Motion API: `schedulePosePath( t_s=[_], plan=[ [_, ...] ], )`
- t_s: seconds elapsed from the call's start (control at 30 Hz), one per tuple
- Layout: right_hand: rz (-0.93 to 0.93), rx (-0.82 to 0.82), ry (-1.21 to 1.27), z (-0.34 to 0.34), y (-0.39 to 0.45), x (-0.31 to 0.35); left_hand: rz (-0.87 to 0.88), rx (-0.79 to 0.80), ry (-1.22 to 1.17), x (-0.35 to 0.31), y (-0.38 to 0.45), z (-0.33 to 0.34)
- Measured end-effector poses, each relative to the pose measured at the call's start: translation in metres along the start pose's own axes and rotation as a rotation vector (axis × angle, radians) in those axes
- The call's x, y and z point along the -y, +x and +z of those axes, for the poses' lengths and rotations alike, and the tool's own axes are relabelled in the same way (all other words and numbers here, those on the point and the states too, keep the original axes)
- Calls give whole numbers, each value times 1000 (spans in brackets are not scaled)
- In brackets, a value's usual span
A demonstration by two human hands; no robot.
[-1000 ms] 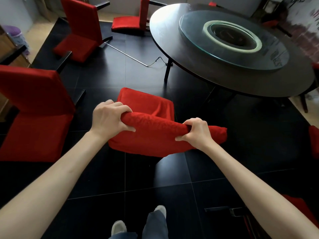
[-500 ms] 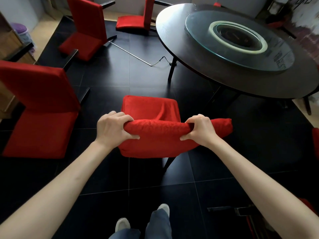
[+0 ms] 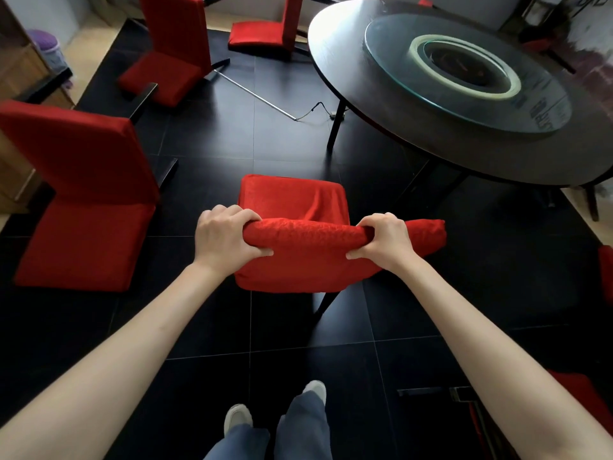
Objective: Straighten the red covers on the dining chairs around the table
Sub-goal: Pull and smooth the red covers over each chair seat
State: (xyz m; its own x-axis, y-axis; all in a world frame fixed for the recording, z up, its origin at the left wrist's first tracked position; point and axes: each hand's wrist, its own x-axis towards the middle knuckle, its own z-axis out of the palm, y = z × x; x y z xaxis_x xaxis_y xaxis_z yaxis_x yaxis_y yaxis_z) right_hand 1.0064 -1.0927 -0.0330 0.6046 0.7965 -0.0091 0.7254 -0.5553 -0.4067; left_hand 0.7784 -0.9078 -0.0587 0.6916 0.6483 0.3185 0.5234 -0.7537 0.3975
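A dining chair with a red cover (image 3: 308, 257) stands right in front of me, seen from behind and above. My left hand (image 3: 225, 237) grips the top edge of its backrest near the left corner. My right hand (image 3: 384, 244) grips the same top edge toward the right. The cover's right corner (image 3: 428, 234) sticks out past my right hand. On the seat (image 3: 292, 197) the fabric shows a fold running down the right side. The round dark table (image 3: 431, 137) lies beyond, to the right.
Three more red-covered chairs stand to the left and back: one near left (image 3: 83, 207), one further back (image 3: 169, 51), one by the table's far edge (image 3: 272, 31). A thin metal rod and cable (image 3: 258, 94) lie on the black tiled floor. My feet (image 3: 275, 413) are below.
The chair has turned and moved slightly right and nearer the table, its backrest top now more level. Both hands keep their grip on the cover's top edge.
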Motion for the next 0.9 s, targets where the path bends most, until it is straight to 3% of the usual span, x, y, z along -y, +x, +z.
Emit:
schedulePosePath(
  t_s=[0.27,0.43,0.57,0.9],
  plan=[
    [5,147,25,-10,-1,9,-99,54,-125,-4,-7,-5],
    [-21,211,248,-17,12,17,-190,-3,-280,-8,-12,-16],
    [-102,226,261,-14,33,35,-317,-101,-411,-1,-14,-30],
    [-238,338,212,49,110,144,-554,-132,-282,100,-33,-70]
  ],
)
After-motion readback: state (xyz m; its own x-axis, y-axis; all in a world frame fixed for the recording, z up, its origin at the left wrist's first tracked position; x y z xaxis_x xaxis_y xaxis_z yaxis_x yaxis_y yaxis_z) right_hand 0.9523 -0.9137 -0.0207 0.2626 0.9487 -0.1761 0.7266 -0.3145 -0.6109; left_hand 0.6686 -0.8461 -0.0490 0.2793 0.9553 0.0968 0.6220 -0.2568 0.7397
